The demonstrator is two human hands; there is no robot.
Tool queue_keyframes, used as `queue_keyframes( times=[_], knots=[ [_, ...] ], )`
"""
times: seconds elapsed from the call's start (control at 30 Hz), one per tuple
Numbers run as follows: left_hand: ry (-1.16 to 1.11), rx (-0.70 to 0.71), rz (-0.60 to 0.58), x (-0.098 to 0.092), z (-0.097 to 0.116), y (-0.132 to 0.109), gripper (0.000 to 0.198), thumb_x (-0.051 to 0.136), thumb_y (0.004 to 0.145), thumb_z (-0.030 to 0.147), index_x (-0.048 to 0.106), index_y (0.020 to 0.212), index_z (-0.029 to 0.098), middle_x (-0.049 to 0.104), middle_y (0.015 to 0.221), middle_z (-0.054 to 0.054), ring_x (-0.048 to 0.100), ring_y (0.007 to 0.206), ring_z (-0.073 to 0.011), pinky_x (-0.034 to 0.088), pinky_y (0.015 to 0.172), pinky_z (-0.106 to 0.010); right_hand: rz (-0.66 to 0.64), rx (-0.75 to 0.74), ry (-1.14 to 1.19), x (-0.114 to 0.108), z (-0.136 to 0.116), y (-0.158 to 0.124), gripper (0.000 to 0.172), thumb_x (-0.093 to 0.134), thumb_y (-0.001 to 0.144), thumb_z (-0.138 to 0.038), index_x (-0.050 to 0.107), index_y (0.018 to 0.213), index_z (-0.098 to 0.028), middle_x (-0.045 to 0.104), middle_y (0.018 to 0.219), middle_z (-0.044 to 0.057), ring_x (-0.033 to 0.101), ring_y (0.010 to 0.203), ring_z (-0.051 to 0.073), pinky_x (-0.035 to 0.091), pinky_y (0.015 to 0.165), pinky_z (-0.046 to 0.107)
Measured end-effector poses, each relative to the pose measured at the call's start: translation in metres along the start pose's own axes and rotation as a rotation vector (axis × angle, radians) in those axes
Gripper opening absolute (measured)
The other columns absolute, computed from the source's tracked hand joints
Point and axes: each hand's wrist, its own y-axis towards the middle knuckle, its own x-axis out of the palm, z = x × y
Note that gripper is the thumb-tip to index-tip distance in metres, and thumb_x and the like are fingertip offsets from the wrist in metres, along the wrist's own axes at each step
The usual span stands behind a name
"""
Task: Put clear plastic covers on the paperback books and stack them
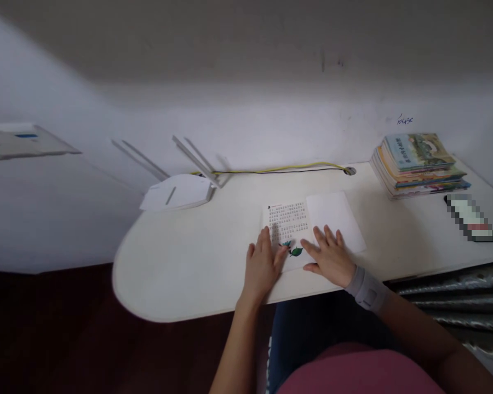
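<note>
An open booklet lies on the white desk in front of me. Its left page carries lines of small print and a green leaf picture near the bottom; the right page looks blank. My left hand rests at the left page's lower left edge, fingers stretched out, thumb over the page. Spread over the inner lower part of the right page, my right hand lies with its fingers apart. A grey band wraps the right wrist. Neither hand grips anything.
A white router with raised antennas stands at the desk's back left. Yellow and black cables run along the wall to a round hole. Stacked books and a phone lie at the right. The desk's rounded edge is nearby.
</note>
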Motion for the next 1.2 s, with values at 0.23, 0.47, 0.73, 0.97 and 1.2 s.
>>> queue_keyframes(
  times=[0.23,0.47,0.73,0.97,1.2],
  knots=[
    [0.038,-0.002,-0.012,-0.002,0.002,0.000,0.074,0.030,0.091,0.050,0.013,0.147,0.004,0.032,0.146,-0.026,0.029,0.137,-0.0323,0.027,0.106,-0.056,-0.019,0.018,-0.005,-0.003,0.006,-0.003,0.064,0.047,0.085,-0.060,0.039,0.140,-0.030,0.029,0.149,0.020,0.025,0.135,0.043,0.025,0.101,0.066],
    [0.129,-0.006,-0.031,0.001,0.003,0.000,0.072,0.028,0.092,0.052,0.028,0.141,0.000,0.039,0.141,-0.027,0.035,0.134,-0.0341,0.028,0.106,-0.056,-0.034,0.006,-0.007,-0.007,0.016,-0.005,0.062,0.047,0.086,-0.058,0.040,0.140,-0.029,0.031,0.148,0.020,0.027,0.135,0.042,0.026,0.101,0.064],
    [0.163,0.016,0.027,0.004,0.001,0.003,0.074,0.025,0.091,0.055,0.034,0.136,-0.003,0.042,0.138,-0.031,0.037,0.132,-0.0369,0.033,0.103,-0.056,-0.040,0.039,-0.037,-0.008,0.013,-0.002,0.073,0.053,0.086,-0.053,0.042,0.135,0.000,0.037,0.143,0.028,0.034,0.133,0.036,0.032,0.106,0.049],
    [0.144,-0.002,0.052,0.007,-0.001,0.003,0.070,0.028,0.090,0.055,0.043,0.131,0.000,0.041,0.140,-0.028,0.037,0.132,-0.0364,0.033,0.105,-0.055,-0.050,0.004,-0.086,-0.013,0.012,0.003,0.073,0.059,0.082,-0.051,0.044,0.134,-0.002,0.044,0.137,0.030,0.042,0.128,0.034,0.035,0.104,0.046],
    [0.160,-0.029,0.001,0.004,0.000,0.002,0.065,0.025,0.092,0.049,0.045,0.131,0.001,0.041,0.141,-0.025,0.035,0.134,-0.0353,0.031,0.106,-0.054,-0.070,0.015,-0.081,-0.017,0.020,-0.001,0.071,0.057,0.084,-0.051,0.045,0.133,-0.002,0.045,0.135,0.031,0.044,0.127,0.035,0.036,0.103,0.045]
  ],
)
